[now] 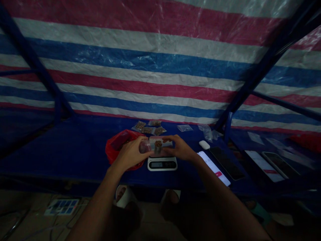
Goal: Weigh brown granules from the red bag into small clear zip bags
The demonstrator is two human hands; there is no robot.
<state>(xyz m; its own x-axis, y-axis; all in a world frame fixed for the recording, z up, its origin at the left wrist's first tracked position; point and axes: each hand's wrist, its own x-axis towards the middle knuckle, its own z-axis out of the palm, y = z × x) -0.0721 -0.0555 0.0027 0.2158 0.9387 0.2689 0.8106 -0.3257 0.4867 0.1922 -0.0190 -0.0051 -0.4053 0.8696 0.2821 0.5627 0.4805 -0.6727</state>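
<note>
Firstly, we list one small brown-filled cylindrical cup (pixel 157 149): likely light, stiff; grip its sides. Left hand (pixel 133 151): fingers, dimly seen, clamped on clear plastic pouch (pixel 144 146). Right hand (pixel 181 148): fingers apart.

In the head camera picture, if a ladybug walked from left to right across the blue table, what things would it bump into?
Red plastic bag → little white scale → small white case → dark phone → bright-screened phone at the far right.
</note>
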